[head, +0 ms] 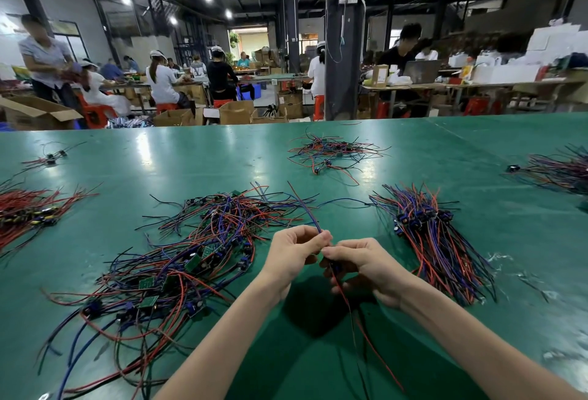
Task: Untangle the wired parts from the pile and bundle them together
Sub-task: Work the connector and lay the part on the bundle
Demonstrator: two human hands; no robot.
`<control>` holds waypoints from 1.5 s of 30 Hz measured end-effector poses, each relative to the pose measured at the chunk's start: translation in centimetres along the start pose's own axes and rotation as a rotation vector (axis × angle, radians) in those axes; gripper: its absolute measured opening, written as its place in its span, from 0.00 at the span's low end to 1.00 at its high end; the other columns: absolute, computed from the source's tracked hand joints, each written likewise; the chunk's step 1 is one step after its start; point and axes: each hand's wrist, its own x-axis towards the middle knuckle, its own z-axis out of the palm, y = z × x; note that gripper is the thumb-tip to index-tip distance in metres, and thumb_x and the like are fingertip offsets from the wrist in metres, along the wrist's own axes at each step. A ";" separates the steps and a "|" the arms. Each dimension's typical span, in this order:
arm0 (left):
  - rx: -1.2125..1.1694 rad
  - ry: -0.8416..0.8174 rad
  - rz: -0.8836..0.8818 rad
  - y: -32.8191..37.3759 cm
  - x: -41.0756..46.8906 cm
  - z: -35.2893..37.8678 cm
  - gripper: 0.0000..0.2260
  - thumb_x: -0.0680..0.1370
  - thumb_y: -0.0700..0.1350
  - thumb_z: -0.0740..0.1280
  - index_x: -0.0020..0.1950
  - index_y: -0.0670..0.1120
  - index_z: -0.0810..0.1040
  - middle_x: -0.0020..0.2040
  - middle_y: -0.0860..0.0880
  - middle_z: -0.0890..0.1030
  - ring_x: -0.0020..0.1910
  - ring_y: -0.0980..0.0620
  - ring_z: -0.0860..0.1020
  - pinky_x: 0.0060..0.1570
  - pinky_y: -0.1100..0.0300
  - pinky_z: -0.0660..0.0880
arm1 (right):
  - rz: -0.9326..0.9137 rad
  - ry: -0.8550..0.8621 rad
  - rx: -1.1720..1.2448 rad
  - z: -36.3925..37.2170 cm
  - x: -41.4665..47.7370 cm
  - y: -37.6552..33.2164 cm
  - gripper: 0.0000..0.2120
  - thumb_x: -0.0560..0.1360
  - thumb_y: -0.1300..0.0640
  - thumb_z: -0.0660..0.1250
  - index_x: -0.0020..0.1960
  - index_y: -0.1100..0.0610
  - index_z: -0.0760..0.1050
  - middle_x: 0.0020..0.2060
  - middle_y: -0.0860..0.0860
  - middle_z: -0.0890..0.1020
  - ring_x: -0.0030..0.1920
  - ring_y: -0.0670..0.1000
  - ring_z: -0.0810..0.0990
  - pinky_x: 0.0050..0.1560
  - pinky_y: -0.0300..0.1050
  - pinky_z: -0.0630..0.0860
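- Pinching one wired part (346, 302) just right of the tangled pile (191, 259): left hand (294, 251) grips its upper leads, right hand (361, 264) its module.
- Light, floppy leads will likely snag; hold at the module.

Beyond the green surface (159, 151), workers (160, 81) in white caps sit in rows. Open cardboard boxes (235, 111) and red stools (95, 114) stand on the floor near a dark pillar (342, 49). A laptop (421, 71) sits at right, beside stacked white boxes (553, 38).
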 end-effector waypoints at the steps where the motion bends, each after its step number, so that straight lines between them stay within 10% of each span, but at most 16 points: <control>1: 0.038 0.008 0.029 -0.1 0.0 0.0 0.06 0.74 0.38 0.71 0.37 0.46 0.80 0.30 0.53 0.81 0.30 0.60 0.75 0.33 0.69 0.70 | 0.003 0.022 -0.005 0.1 0.0 0.1 0.10 0.73 0.61 0.69 0.33 0.61 0.79 0.28 0.57 0.79 0.26 0.50 0.76 0.27 0.42 0.78; 20: 0.595 0.454 0.469 -0.3 1.9 -3.8 0.04 0.73 0.42 0.73 0.39 0.45 0.82 0.34 0.50 0.81 0.35 0.51 0.78 0.40 0.56 0.76 | -0.044 0.090 -0.047 1.3 -0.2 0.5 0.16 0.71 0.65 0.66 0.25 0.56 0.74 0.25 0.54 0.77 0.21 0.48 0.72 0.22 0.34 0.66; 26: 0.614 0.525 0.496 -0.3 2.2 -4.8 0.04 0.73 0.42 0.73 0.38 0.47 0.81 0.31 0.58 0.78 0.31 0.62 0.75 0.36 0.67 0.72 | -0.055 0.065 -0.090 1.6 -0.3 0.4 0.18 0.71 0.66 0.65 0.24 0.56 0.74 0.25 0.54 0.77 0.22 0.48 0.72 0.23 0.34 0.66; 36: 0.453 0.483 0.381 -0.4 2.4 -4.7 0.09 0.77 0.45 0.68 0.37 0.45 0.78 0.29 0.56 0.75 0.28 0.62 0.70 0.34 0.68 0.66 | -0.092 0.055 -0.108 1.6 -0.2 0.6 0.19 0.72 0.66 0.65 0.23 0.56 0.74 0.25 0.53 0.78 0.23 0.48 0.72 0.24 0.34 0.67; 45: 0.064 0.111 -0.032 -0.6 1.3 -1.3 0.07 0.75 0.50 0.69 0.43 0.47 0.82 0.34 0.54 0.83 0.31 0.62 0.75 0.33 0.68 0.73 | -0.170 0.185 -0.072 1.2 0.4 0.8 0.19 0.74 0.64 0.66 0.25 0.56 0.76 0.27 0.54 0.80 0.24 0.47 0.75 0.25 0.36 0.70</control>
